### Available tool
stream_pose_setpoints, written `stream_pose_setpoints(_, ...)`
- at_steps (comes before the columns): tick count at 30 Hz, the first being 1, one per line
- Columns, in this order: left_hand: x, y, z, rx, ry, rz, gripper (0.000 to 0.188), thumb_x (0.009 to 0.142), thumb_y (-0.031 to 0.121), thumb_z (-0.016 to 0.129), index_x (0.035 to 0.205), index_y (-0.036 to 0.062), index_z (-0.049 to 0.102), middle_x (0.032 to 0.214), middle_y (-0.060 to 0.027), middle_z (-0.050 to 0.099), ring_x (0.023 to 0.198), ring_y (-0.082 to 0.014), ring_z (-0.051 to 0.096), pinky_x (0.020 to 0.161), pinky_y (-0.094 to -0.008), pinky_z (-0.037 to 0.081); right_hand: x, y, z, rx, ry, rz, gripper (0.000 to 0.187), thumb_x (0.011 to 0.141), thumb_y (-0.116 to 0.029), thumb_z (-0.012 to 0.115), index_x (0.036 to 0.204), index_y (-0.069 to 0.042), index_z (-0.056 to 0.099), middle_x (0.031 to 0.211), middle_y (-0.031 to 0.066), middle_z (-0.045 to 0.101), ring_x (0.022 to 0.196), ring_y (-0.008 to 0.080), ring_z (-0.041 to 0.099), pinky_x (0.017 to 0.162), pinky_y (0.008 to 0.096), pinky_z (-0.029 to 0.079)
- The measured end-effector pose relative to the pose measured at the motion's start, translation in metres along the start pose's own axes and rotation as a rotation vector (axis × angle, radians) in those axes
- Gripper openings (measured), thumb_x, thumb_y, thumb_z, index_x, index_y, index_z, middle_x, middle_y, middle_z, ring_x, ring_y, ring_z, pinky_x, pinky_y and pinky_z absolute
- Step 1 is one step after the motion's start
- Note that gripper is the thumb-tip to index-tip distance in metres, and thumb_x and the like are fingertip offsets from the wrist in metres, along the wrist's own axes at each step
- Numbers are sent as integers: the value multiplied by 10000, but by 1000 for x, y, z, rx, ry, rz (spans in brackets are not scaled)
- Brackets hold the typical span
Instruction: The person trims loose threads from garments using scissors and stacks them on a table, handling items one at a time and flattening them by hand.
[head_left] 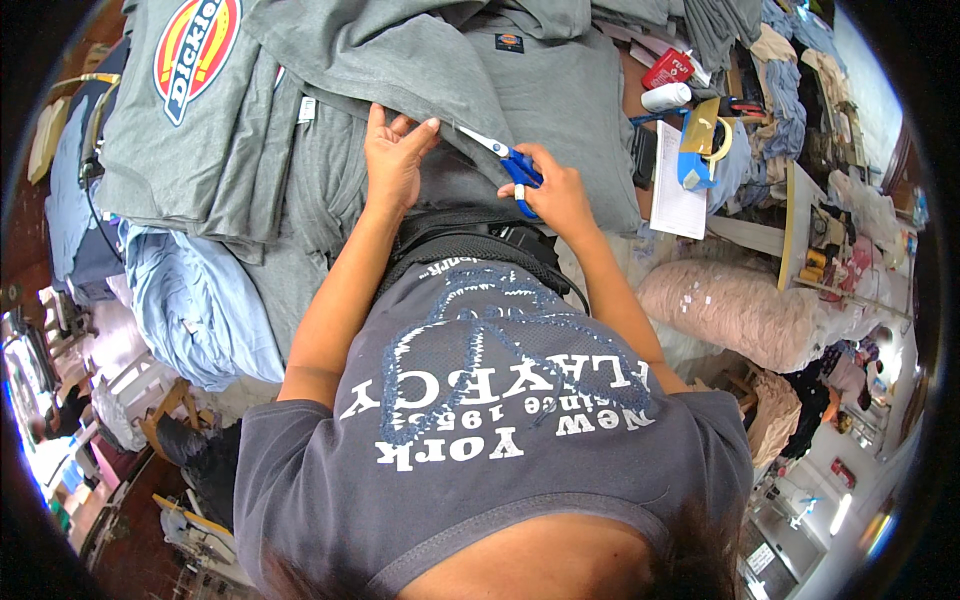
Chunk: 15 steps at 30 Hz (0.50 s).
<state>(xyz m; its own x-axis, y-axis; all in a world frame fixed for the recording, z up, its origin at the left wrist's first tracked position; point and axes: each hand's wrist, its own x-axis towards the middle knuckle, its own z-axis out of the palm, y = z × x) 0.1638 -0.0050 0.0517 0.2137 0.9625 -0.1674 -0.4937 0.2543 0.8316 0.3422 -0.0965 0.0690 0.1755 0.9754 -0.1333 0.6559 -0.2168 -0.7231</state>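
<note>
Grey T-shirts (pixel 570 110) lie spread in layers before me. My left hand (pixel 393 165) is closed at the lower edge of a raised grey shirt (pixel 400 65), its thumb and fingertips pinching the cloth. In my right hand (pixel 560 200) is a pair of scissors (pixel 522 170) with blue handles, its blades pointing up and left toward the pinched edge. The blade tips are close to my left thumb; whether they touch a thread is too small to tell. Another grey shirt (pixel 180 170) with a large red and yellow print lies folded at the left.
To the right are a blue tape dispenser (pixel 697 150), a sheet of paper (pixel 677 190), a white bottle (pixel 666 97) and a red packet (pixel 668 69). Light blue cloth (pixel 195 300) hangs at the left. A large pinkish wrapped roll (pixel 730 310) lies at the right.
</note>
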Motion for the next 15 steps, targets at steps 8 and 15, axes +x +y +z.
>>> stream_pose_setpoints(8,-2,3,-1,14,-25,2,587,715,-69,585,1197,94,291,1024,-90,547,889,-166,550,710,-282,457,20,-16,5,-70,-22,-107,566,572,-386,719,1017,-134,478,720,103,589,676,294,584,573,370,439)
stream_pose_setpoints(15,1,9,-3,0,35,12,687,711,-55,595,1263,88,212,972,-85,552,848,-158,553,697,-278,464,14,2,9,-58,-13,-77,508,603,-369,710,997,-135,491,749,148,597,675,316,588,579,391,442)
